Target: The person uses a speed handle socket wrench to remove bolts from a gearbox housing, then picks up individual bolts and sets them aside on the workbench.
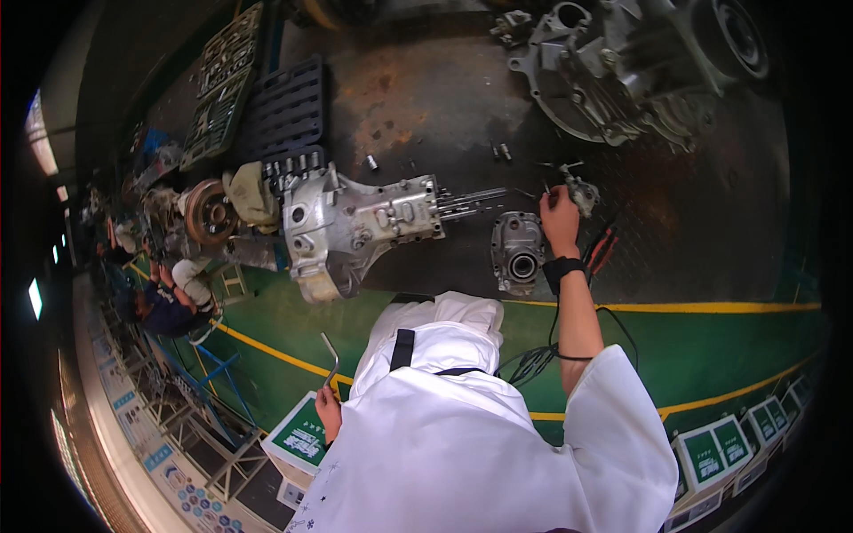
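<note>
Your right hand (pixel 560 213) is reaching to the upper right of centre, fingers closing on a small metal part (pixel 582 191) lying on the dark worktop (pixel 693 222), just beside a grey housing (pixel 518 251). Your left hand (pixel 328 404), at lower left, is gripping a bent metal wrench (pixel 332 357). A large gearbox casing (pixel 355 226) is lying left of centre.

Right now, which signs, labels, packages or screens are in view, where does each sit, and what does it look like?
Floor sign: beside the left hand, square, white border, green panel.
Row of floor signs: lower right along the green floor, white-edged squares with green panels.
Wall posters: lower left edge, small blue and white panels, curving with the lens.
Lit panels: far left, bright white; screen or window, cannot tell.
</note>
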Tool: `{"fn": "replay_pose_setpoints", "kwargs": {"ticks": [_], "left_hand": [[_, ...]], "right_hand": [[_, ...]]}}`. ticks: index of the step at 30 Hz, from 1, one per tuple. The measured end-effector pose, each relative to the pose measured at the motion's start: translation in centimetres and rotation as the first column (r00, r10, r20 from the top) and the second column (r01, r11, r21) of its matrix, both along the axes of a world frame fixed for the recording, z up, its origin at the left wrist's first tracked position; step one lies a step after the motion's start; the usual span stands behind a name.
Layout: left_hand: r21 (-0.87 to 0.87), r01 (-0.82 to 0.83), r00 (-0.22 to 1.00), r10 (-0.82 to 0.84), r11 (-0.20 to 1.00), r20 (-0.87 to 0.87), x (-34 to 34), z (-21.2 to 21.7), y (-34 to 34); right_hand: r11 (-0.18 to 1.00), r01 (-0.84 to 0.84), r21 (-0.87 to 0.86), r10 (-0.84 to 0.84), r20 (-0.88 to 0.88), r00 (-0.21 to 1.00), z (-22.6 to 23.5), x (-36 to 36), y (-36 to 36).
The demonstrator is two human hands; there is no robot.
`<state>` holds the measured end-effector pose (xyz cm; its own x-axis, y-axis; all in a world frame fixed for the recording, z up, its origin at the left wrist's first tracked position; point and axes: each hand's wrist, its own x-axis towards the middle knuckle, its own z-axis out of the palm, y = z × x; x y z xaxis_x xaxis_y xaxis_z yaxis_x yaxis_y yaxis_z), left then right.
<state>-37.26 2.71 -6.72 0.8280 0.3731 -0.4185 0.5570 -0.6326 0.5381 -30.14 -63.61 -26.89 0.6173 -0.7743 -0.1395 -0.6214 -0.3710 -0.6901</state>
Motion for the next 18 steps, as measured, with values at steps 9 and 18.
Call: {"fn": "replay_pose_setpoints", "kwargs": {"ticks": [9,18], "left_hand": [[-0.07,-0.146,0.984,0.138,0.987,-0.108,0.1,0.5,-5.0],[-0.121,-0.206,0.972,0.19,0.971,-0.135,-3.5,-1.8,-3.3]], "right_hand": [[0.994,-0.096,0.043,0.093,0.077,0.993,8.3,5.8,0.4],[0.961,-0.271,-0.061,0.255,-0.192,0.948,0.0,4.7,-5.5]]}}
